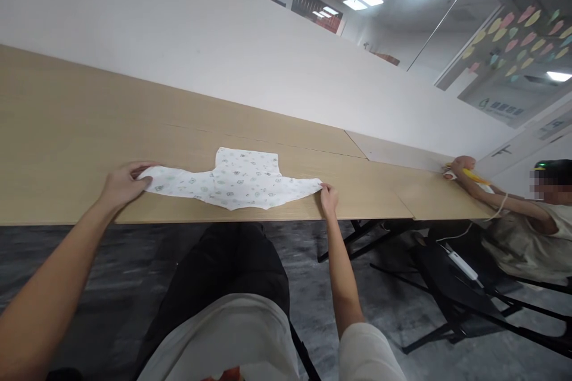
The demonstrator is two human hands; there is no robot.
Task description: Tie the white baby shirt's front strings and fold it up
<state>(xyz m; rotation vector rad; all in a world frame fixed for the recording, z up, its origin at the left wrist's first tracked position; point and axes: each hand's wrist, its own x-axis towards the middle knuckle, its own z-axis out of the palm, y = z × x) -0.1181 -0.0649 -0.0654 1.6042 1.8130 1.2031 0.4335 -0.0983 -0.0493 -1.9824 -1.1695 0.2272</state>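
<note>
A white baby shirt [245, 181] with a small grey and green print lies on the wooden table, its sleeves stretched out to both sides. At the left sleeve's end, my left hand [126, 184] grips the cloth between thumb and fingers. The tip of the other sleeve is pinched in my right hand [329, 197], close to the table's front edge. The shirt's squarish body part points away from me, toward the wall.
A white wall [223, 65] with glass above borders the table [67, 137]. Farther right, another person [531, 220] reaches over the table toward a doll [467, 164]. A black folding chair [460, 297] with a white power strip [462, 263] stands below.
</note>
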